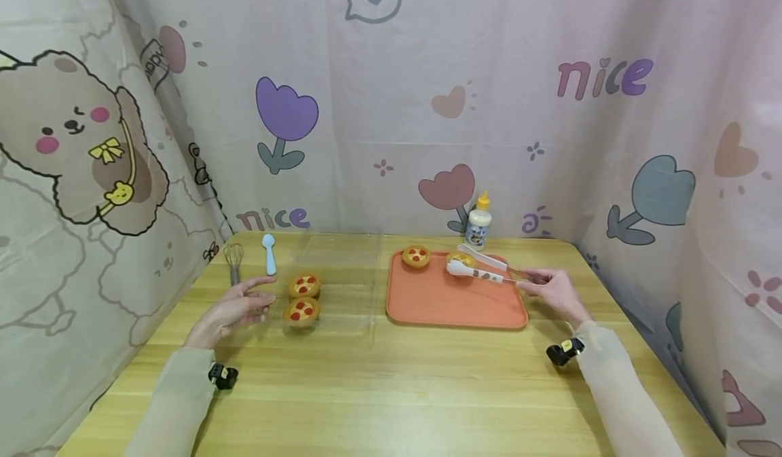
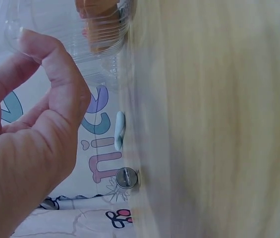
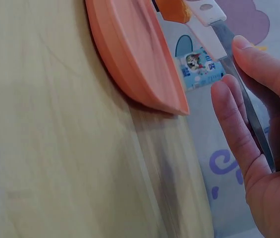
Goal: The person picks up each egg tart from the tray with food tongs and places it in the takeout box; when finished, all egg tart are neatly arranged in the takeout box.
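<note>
My left hand [image 1: 235, 307] pinches the left edge of a clear plastic box [image 1: 345, 307] between thumb and fingertips, as the left wrist view shows. Inside the box, along its left side, sit two mini pizzas [image 1: 302, 312] with red and pale toppings. In my right hand [image 1: 557, 293] are tongs [image 1: 489, 276] with white tips and metal arms. Between those tips is another mini pizza [image 1: 459, 260], at the back right of the orange tray [image 1: 452, 307]; whether it touches the tray I cannot tell. One more mini pizza [image 1: 416, 257] lies at the tray's back left.
Behind the tray stands a white bottle [image 1: 478, 226] with a yellow nozzle. A whisk [image 1: 233, 260] and a light blue spoon [image 1: 269, 253] lie at the back left of the wooden table [image 1: 379, 396]. Printed curtains [image 1: 379, 104] hang behind and beside the table.
</note>
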Tool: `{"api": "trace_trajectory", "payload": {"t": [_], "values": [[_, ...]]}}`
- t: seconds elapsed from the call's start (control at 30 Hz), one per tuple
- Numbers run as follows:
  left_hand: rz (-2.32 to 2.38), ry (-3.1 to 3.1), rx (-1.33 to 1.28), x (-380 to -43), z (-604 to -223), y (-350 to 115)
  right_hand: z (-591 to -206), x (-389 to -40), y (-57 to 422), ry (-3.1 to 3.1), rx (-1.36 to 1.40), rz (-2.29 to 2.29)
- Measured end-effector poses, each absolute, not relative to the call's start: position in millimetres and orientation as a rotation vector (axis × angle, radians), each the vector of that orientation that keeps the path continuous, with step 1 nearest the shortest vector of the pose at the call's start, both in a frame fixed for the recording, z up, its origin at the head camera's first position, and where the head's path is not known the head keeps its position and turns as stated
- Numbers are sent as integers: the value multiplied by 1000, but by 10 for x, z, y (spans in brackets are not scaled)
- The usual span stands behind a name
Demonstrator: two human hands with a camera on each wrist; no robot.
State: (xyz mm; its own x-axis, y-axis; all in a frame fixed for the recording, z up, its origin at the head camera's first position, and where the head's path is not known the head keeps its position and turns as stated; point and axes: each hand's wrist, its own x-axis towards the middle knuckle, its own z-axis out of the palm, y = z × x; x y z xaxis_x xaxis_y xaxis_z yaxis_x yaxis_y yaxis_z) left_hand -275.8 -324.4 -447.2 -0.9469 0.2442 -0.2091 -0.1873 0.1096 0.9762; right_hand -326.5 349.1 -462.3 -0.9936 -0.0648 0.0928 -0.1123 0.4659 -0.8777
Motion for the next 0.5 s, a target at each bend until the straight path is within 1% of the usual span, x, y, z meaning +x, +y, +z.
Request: {"api": "trace_trajectory", "payload": {"t": [0.5], "values": [[1886,2098,73,-2772,-4491,-3260,-4513,-3224,3129,-2582,251,1694]]}}
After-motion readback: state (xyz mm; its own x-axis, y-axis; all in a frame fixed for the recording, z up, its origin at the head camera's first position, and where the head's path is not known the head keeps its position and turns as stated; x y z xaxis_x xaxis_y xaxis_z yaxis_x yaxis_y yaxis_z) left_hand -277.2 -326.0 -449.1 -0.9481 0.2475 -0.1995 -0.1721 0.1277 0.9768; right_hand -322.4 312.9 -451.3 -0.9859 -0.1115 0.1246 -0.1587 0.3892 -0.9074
